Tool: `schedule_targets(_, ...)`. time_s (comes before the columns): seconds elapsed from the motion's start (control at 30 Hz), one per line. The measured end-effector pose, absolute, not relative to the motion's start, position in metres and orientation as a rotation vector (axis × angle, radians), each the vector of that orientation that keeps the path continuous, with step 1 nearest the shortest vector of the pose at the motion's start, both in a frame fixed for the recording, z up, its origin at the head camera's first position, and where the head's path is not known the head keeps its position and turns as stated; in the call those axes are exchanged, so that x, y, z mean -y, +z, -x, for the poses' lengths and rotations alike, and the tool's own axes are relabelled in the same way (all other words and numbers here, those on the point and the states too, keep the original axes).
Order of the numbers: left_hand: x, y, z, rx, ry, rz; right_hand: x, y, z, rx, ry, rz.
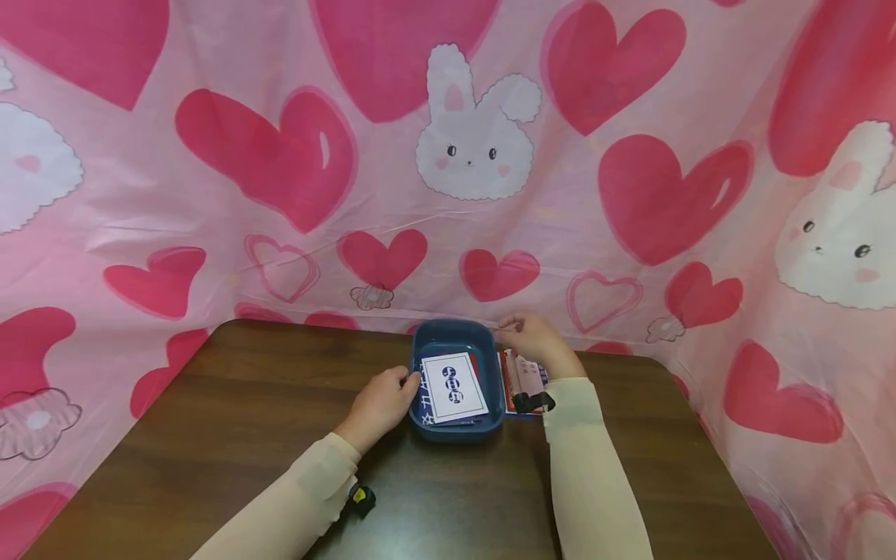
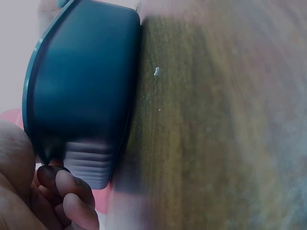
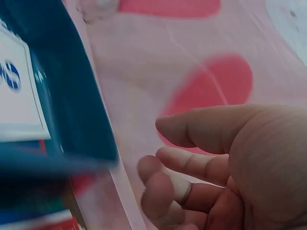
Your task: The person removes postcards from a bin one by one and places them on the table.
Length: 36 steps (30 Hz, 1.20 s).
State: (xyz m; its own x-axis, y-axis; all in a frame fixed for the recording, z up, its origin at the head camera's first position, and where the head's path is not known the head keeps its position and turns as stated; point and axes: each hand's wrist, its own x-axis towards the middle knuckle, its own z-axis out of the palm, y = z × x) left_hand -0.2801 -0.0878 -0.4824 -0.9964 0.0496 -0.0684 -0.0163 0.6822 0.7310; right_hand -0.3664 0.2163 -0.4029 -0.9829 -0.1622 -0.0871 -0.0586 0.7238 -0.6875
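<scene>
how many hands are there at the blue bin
2: the left hand holds the blue bin at its left side; the right hand is by its far right corner.

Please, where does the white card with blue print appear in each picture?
Head: the white card lies inside the blue bin, below picture centre.
Left wrist: not visible; only the bin's outside shows.
Right wrist: at the left edge, partly cut off.
Shared landmark: the blue bin, in all three views.

You are working in what looks like a makeshift booth, with pink sheeting (image 1: 448,214) bearing hearts (image 1: 672,198) and rabbits (image 1: 476,148) around your wood-grain tabletop (image 1: 448,498).
</scene>
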Motion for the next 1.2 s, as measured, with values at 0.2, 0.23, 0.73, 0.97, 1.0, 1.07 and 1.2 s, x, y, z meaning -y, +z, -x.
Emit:
schedule_targets(0.2, 0.086, -0.481, 0.279, -2.798, 1.226, -0.034, -0.176, -0.407, 0.364, -2.784, -1.036, 0.245)
schedule_targets(0.23, 0.085, -0.481, 0.279, -2.796, 1.228, -0.034, -0.169, -0.409, 0.364, -2.795, -1.006, 0.243)
schedule_targets(0.73, 0.085, -0.479, 0.278, -2.849, 1.221, -0.080, -0.104, -0.419, 0.350, -2.911, -0.389, 0.260)
schedule_targets(0.97, 0.087, -0.479, 0.277, -2.850, 1.205, -0.062, -0.102, -0.424, 0.351, -2.946, -0.344, 0.186)
schedule_targets(1.0, 0.087, -0.479, 0.277, -2.852, 1.201, -0.063, -0.102, -0.425, 0.351, -2.948, -0.343, 0.182)
schedule_targets(1.07, 0.087, -0.479, 0.277, -2.856, 1.196, -0.066, -0.102, -0.426, 0.351, -2.955, -0.341, 0.175)
schedule_targets(1.2, 0.087, -0.479, 0.278, -2.858, 1.201, -0.065, -0.103, -0.427, 0.352, -2.985, -0.340, 0.171)
